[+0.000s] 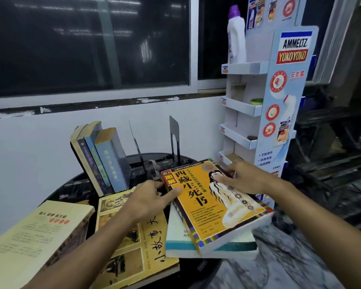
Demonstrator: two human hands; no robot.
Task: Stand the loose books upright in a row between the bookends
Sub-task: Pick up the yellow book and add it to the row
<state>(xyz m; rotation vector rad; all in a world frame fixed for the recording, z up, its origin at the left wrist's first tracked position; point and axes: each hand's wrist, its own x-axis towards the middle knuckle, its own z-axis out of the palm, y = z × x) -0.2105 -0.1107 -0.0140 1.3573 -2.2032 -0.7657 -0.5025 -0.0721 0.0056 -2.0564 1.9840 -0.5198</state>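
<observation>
Orange book (198, 202), centre-right of frame, lies flat atop a white book (176, 232). Left hand (146, 202) pinches its spine corner; right hand (246, 179) rests flat on the cover. Thick, stiff, glossy, probably heavy: best gripped by both long edges.

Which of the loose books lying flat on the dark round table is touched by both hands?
The orange-covered book with the white figure, lying atop the white book with a teal band. The left hand and right hand touch only it.
</observation>
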